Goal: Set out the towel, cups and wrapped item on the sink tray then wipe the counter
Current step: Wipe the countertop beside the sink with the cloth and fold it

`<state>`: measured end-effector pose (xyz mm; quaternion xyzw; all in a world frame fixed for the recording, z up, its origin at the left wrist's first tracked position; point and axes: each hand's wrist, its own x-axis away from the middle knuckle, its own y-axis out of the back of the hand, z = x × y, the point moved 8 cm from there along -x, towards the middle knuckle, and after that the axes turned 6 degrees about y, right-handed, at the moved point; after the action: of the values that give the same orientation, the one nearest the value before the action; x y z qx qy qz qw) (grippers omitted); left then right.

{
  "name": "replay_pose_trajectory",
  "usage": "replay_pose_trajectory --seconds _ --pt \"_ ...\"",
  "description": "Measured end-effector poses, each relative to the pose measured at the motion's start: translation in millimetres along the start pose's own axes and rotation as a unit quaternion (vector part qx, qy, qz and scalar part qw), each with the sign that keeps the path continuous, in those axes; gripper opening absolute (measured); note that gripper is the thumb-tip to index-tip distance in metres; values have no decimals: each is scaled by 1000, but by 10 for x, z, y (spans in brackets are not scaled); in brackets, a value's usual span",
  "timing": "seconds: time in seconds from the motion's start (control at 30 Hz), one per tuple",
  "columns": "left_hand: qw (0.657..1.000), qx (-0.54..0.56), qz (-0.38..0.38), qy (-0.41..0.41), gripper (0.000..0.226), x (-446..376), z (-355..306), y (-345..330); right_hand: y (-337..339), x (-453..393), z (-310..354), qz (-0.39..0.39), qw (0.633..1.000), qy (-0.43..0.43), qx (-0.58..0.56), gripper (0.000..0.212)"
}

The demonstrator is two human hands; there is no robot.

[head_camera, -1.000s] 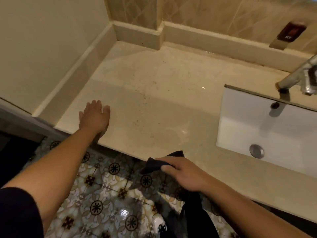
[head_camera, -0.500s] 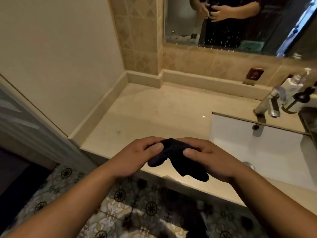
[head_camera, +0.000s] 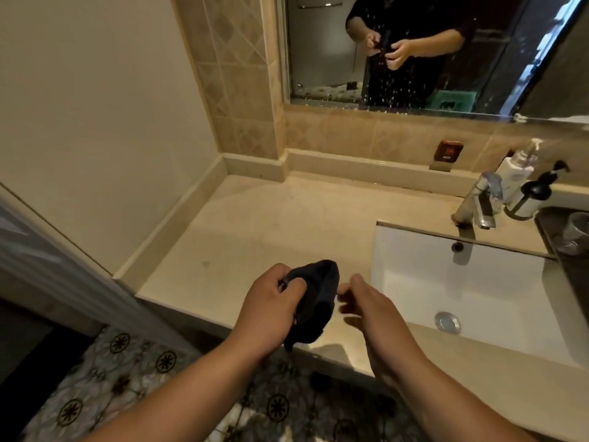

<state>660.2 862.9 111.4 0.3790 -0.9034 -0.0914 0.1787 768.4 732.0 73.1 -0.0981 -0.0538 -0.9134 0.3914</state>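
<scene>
A dark cloth (head_camera: pixel 314 301) hangs bunched over the front edge of the beige counter (head_camera: pixel 261 231). My left hand (head_camera: pixel 271 306) grips its upper left part. My right hand (head_camera: pixel 366 306) is just right of the cloth with fingers curled, its fingertips at the cloth's edge; whether they pinch it is unclear. At the far right edge sits a dark tray (head_camera: pixel 551 237) with a clear glass cup (head_camera: pixel 577 231) on it. No wrapped item is visible.
A white sink basin (head_camera: pixel 478 282) with a chrome faucet (head_camera: pixel 478 202) lies to the right. A white pump bottle (head_camera: pixel 518 170) and a dark pump bottle (head_camera: pixel 532 196) stand behind the faucet. A mirror (head_camera: pixel 414 49) hangs above. Patterned floor tiles (head_camera: pixel 127 371) lie below.
My left hand left the counter and joined the cloth. The view tilted up to show the mirror. Now the right hand has loosened from the cloth while the left bunches it.
</scene>
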Motion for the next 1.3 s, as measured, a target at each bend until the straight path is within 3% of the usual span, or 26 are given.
replay_pose_trajectory --seconds 0.07,0.17,0.2,0.3,0.37,0.47,0.57,0.63,0.7,0.8,0.87,1.0,1.1,1.17,1.3 --pt "1000 12 -24 9 20 -7 13 -44 -86 23 48 70 995 -12 -75 73" --pt "998 18 -64 4 19 -19 -84 -57 -207 -9 119 169 983 -23 -64 115" --pt "997 13 -75 -4 19 -23 -137 -60 -193 -22 122 167 984 -11 -65 107" --pt "994 -23 -101 -31 22 -74 -289 -2 -39 -51 199 125 990 64 26 38" --pt "992 -51 -104 -51 23 -128 -378 73 188 -202 293 80 987 102 95 13" --pt "992 -90 -77 -54 17 -268 -403 176 435 -541 409 68 988 101 93 7" --pt "996 -79 -34 8 15 -504 -215 166 513 -831 372 81 995 41 52 3" --pt "997 -18 -43 58 17 -642 -47 102 473 -985 313 55 998 -11 7 4" --pt "994 -2 -81 76 18 -694 34 20 420 -1065 305 3 1000 -5 15 3" --pt "992 -71 -103 -4 17 -597 -159 -161 239 -966 439 -21 992 86 89 7" --pt "988 -113 -72 -79 11 -475 -380 -298 116 -841 553 -13 986 139 89 13" --pt "950 -232 25 -207 29 -310 -642 -388 25 -760 643 30 983 170 68 25" --pt "943 -203 159 -212 43 -291 -614 -326 -52 -795 631 73 987 138 39 39" --pt "939 -174 225 -194 53 -339 -531 -198 -77 -831 636 71 989 122 45 36" --pt "953 -126 223 -165 42 -573 -371 160 -86 -909 618 44 994 91 39 30"
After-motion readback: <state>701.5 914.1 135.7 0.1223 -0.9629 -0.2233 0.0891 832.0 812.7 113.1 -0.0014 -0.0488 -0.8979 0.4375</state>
